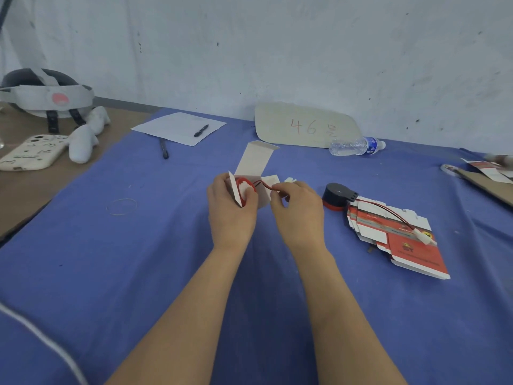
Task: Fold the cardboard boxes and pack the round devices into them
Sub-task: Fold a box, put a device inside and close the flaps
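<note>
Hands (pixel 231 209) (pixel 298 215) grip white cardboard box (pixel 254 159), seemingly thin wire (pixel 267 185).

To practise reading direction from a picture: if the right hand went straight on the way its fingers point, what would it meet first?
Probably the cardboard box, open and held by the left hand. The right hand, pinching the wire, points toward the box's near side. Depth is unclear.

On the blue cloth (pixel 138 259), a sheet of paper (pixel 177 127) with a pen (pixel 201 130) lies at eleven o'clock. A cardboard sign (pixel 305 126) marked 46 and a water bottle (pixel 355 146) sit at one. A phone (pixel 32 152) and headset (pixel 45 93) sit at ten, a rubber band (pixel 122 206) at nine.
</note>
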### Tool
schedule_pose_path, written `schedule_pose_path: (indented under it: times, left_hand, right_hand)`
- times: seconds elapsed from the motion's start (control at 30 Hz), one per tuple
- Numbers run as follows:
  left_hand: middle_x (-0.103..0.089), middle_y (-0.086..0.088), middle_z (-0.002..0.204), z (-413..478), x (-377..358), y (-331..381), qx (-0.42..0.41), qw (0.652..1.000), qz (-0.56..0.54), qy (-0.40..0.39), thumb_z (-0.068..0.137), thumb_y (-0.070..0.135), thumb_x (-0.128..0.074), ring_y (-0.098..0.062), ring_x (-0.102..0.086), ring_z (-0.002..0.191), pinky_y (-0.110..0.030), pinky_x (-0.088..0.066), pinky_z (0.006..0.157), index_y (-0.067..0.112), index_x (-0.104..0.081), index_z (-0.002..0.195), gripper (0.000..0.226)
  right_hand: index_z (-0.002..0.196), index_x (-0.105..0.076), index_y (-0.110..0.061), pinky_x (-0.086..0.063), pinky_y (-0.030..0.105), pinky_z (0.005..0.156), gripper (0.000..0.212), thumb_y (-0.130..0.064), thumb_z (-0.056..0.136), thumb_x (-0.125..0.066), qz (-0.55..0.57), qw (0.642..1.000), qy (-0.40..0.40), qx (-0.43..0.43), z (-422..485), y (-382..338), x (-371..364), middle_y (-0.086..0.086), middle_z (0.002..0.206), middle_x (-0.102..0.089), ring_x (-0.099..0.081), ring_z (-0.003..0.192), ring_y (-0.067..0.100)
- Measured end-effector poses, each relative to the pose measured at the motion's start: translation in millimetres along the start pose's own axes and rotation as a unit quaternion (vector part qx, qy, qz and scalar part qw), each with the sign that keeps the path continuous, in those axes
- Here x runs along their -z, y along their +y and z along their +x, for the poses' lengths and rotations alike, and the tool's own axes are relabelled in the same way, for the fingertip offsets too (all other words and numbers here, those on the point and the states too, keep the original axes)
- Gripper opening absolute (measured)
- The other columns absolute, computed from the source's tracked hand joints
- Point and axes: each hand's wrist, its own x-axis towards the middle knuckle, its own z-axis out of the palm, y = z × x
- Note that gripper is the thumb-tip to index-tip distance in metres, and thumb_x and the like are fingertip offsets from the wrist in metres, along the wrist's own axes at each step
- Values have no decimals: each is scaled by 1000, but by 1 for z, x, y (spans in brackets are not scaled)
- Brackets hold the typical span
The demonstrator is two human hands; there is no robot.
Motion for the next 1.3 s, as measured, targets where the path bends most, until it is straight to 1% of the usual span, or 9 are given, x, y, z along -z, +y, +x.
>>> schedule_pose_path:
  times: [0.23, 0.47, 0.57, 0.73, 0.87, 0.97, 1.03, 1.17, 1.3]
  left_hand:
    - [-52, 2, 107, -3, -3, 1, -20, 999, -20, -23, 89, 19, -60, -11, -53, 93, -20, -43, 71, 15, -52, 107, 20]
    - [-54, 12, 96, -2, -1, 3, -13, 997, -62, -33, 88, 15, -61, -13, -55, 96, -25, -47, 78, 38, -41, 85, 31]
    - [-54, 14, 95, -2, -1, 1, -12, 996, -71, -44, 88, 15, -61, -4, -55, 90, -10, -44, 70, 39, -42, 84, 31]
    - [-55, 14, 95, -4, -2, 1, -21, 995, -75, -60, 88, 17, -61, 3, -54, 88, -5, -42, 65, 41, -44, 85, 30]
    - [-54, 16, 93, -5, -4, 2, -39, 994, -66, -71, 89, 17, -60, 14, -52, 86, -2, -41, 66, 41, -45, 85, 29]
    - [-56, 13, 97, -6, -5, 2, -48, 994, -61, -79, 90, 18, -60, 6, -55, 90, -3, -42, 67, 41, -47, 88, 26]
    - [-55, 14, 96, -6, -5, 2, -47, 995, -55, -71, 90, 17, -60, -2, -55, 91, -5, -42, 67, 40, -46, 87, 27]
    - [-49, 19, 90, -4, -2, 1, -22, 998, -42, -37, 90, 16, -58, -10, -53, 94, -17, -45, 71, 39, -41, 84, 29]
    - [-44, 19, 90, -3, -2, -1, -23, 999, -21, -26, 89, 18, -59, 7, -49, 86, -5, -38, 63, 36, -42, 87, 25]
  right_hand:
    - [76, -62, -17, -28, 18, 62, 25, -30, 96, -54, 59, 998, 28, -17, -1, 4, -6, -10, 73, -47, -47, 78, 14]
    - [93, -66, -11, -43, 24, 76, 12, -20, 94, -59, 84, 996, 41, -9, -1, 9, -10, -3, 89, -58, -56, 90, 16]
    - [97, -55, -16, -48, 32, 79, 9, -25, 95, -58, 92, 994, 47, -20, -2, 10, -11, -2, 95, -60, -57, 92, 19]
    - [144, -32, -25, -46, 29, 80, 49, -24, 98, -50, 131, 990, 35, -47, -1, 9, -12, 1, 101, -59, -56, 92, 17]
    - [136, -51, -24, -45, 25, 89, 37, -20, 100, -40, 95, 995, 14, -4, -4, 9, -13, -5, 116, -58, -53, 104, 14]
    - [113, -63, -19, -39, 5, 65, 23, -25, 97, -47, 128, 990, 41, -31, -2, 14, -17, -33, 92, -51, -53, 85, -1]
    - [106, -63, -14, -38, 7, 60, 19, -25, 95, -51, 125, 989, 66, -39, -1, 14, -17, -29, 90, -47, -50, 77, 0]
    - [126, -54, -20, -40, 9, 66, 32, -14, 95, -53, 156, 982, 100, -38, -1, 8, -14, -6, 101, -47, -49, 76, 10]
    - [142, -37, -25, -44, 18, 64, 52, -9, 94, -53, 196, 971, 120, -68, 3, 13, -8, -13, 88, -53, -53, 70, 8]
